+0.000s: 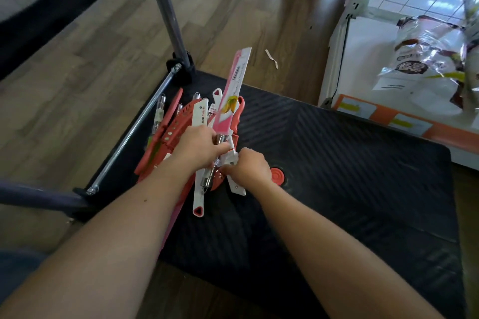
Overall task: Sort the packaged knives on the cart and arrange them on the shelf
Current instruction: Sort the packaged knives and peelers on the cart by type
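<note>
Packaged knives [197,134] sit in a heap at the far-left corner of the cart deck [350,163], black ribbed platform. Mix of red/coral sheaths and white cards, overlapping, pointing mostly away from the wearer. One long pink card pack [234,85] w/ a fruit print sticks up tilted out of the heap, tip over the deck's far edge. A white-handled knife [199,197] w/ a red triangle at its end lies nearest the wearer, partly under the pile.

Left hand [199,147] is on top of the heap, grip closed around the base of the pink card pack + a few neighbours. Right hand [248,167] just beside it, grip pinching a small white pack end [229,159] at the heap's near-right edge. Hands nearly touching.

Red round disc [277,175] on the deck right behind the right hand. Cart handle tubes [166,13] rise from the left corner.

Shelf [363,8] to the right, white uprights w/ wire grid back; a foil bag [425,59] lies on its low level, orange price strip [404,122] along the front. Wood floor [77,72] all round, a paper scrap [272,59] on it.
</note>
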A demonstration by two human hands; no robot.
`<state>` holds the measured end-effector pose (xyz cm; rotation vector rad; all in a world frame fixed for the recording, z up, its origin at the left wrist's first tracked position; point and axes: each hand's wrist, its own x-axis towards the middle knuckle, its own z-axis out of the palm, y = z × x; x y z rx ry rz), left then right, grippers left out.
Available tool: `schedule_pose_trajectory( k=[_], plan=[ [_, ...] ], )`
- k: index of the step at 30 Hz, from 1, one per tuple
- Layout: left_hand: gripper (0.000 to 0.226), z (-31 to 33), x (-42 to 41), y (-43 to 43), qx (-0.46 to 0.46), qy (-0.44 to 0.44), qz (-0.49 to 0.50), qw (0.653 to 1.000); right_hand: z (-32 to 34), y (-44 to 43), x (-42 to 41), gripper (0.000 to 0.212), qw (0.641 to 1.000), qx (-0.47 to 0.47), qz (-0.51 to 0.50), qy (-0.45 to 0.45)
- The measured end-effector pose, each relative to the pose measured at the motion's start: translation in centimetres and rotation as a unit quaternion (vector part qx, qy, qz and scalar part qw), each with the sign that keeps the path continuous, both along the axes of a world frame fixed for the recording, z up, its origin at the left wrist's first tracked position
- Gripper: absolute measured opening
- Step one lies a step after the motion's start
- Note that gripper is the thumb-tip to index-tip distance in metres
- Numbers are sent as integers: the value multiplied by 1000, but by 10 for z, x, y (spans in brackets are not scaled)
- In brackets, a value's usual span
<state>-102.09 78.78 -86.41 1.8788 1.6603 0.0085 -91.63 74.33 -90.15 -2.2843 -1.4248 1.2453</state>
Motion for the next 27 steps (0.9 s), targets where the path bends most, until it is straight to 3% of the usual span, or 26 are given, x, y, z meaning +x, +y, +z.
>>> schedule_pose_trajectory(
  k=[4, 7, 13, 22, 27],
  plan=[
    [28, -2, 8, -2, 11, -20, 16, 1000, 5, 13, 30, 20, 999, -27, 11, 32],
    [35, 0, 21, -9, 53, -11, 27, 998, 16, 15, 71, 25, 997, -18, 60, -46],
    [42, 10, 62, -29, 55, 11, 25, 998, 44, -14, 166, 20, 975, 31, 69, -211],
    [38, 20, 144, -71, 26, -28, -49, 998, 71, -84, 289, 24, 938, 58, 65, -335],
    [29, 20, 179, -89, -18, -66, -46, 997, 71, -108, 318, 20, 901, 105, 137, -397]
  ],
)
